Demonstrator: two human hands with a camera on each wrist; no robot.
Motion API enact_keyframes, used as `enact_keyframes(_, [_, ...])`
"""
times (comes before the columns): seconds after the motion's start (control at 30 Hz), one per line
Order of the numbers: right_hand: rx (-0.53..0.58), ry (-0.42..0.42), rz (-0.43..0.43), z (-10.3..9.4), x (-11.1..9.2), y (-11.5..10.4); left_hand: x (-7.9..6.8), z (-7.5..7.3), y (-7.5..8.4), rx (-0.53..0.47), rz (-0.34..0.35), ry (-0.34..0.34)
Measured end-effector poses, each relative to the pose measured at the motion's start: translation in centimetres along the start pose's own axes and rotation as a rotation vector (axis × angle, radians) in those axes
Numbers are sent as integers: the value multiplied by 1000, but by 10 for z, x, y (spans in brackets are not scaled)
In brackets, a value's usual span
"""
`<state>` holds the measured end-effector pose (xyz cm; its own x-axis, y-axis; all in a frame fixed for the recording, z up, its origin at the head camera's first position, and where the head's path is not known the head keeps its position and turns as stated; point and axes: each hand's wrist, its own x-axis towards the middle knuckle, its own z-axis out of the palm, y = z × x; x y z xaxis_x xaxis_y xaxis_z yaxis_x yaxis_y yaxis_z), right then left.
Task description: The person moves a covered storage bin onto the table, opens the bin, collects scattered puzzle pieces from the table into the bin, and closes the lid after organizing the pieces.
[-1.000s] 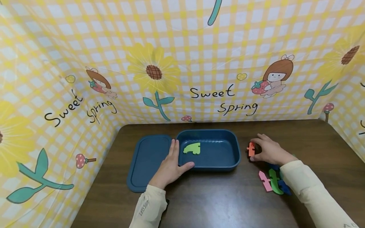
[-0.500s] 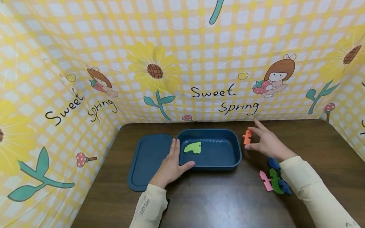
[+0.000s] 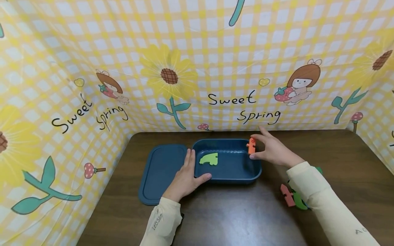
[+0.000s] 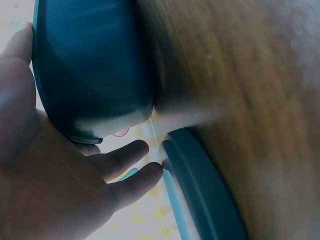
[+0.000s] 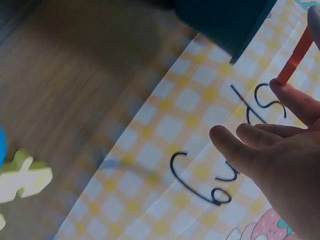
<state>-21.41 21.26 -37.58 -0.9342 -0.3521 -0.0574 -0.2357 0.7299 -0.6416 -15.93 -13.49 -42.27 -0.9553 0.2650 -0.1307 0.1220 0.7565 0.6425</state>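
Between thumb and index finger, my right hand (image 3: 275, 150) pinches an orange puzzle piece (image 3: 251, 146) over the right end of a dark blue box (image 3: 226, 181). The right wrist view shows this orange piece (image 5: 296, 57) edge-on, its other fingers extended. A light green puzzle piece (image 3: 209, 159) lies inside the box toward the left. My left hand (image 3: 183, 181) rests at the box's left end, fingers straight, thumb at the front rim. In the left wrist view the left hand (image 4: 55, 185) spreads beside the box wall (image 4: 95, 60).
Left of the box lies its flat blue lid (image 3: 164, 174), partly behind the left hand. On the table's right are a pink piece (image 3: 287, 195) and a green piece (image 3: 298, 201), partly covered by the right sleeve (image 3: 311, 184). A patterned cloth (image 3: 197, 75) hangs behind the table.
My right hand has lifted the orange piece from the table and carried it left, from beside the box to over its right end. The left hand stays in place.
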Motion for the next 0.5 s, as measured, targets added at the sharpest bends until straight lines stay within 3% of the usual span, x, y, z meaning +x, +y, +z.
enact_keyframes(0.3, [26, -29, -17, 18, 13, -19, 1, 0, 0, 10, -3, 2])
enact_keyframes(0.5, [127, -31, -28, 31, 19, -34, 2, 0, 1, 11, -10, 10])
